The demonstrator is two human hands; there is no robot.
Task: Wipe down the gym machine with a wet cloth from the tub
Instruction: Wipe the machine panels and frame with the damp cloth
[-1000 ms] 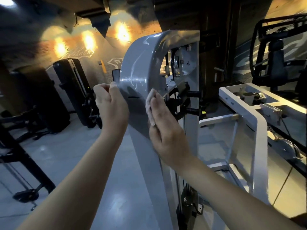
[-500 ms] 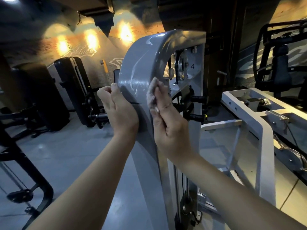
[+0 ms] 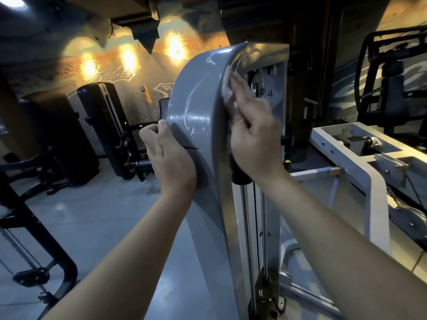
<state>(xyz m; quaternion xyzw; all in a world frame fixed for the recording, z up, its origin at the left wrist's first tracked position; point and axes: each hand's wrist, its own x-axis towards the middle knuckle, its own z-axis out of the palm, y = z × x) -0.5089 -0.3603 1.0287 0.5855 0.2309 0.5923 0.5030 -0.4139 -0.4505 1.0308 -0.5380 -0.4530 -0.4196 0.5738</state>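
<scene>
**A:** Looking down from the head camera, where does the cloth (image 3: 227,88) sit?

**B:** High on the gym machine (image 3: 196,100), against the right edge of its grey cover, just under the bend at the top. It is pale and crumpled, bunched up and down along that edge.

**A:** Who has it?

**B:** The right hand (image 3: 254,139). Its fingers (image 3: 238,87) are bent over the cloth and press it to the metal.

**A:** And the machine itself?

**B:** The cover stands upright, its long axis running from the floor (image 3: 104,215) upward, then curving over to the right. It is glossy grey, with smeared streaks on the broad face and a "4" on the inner plate.

**A:** The left hand (image 3: 168,158)?

**B:** Lower down, on the cover's left edge, with its fingers curled round it, gripping.

**A:** Anything nearby?

**B:** A white frame (image 3: 369,167) stands to the right and black machines (image 3: 101,125) to the left.
</scene>
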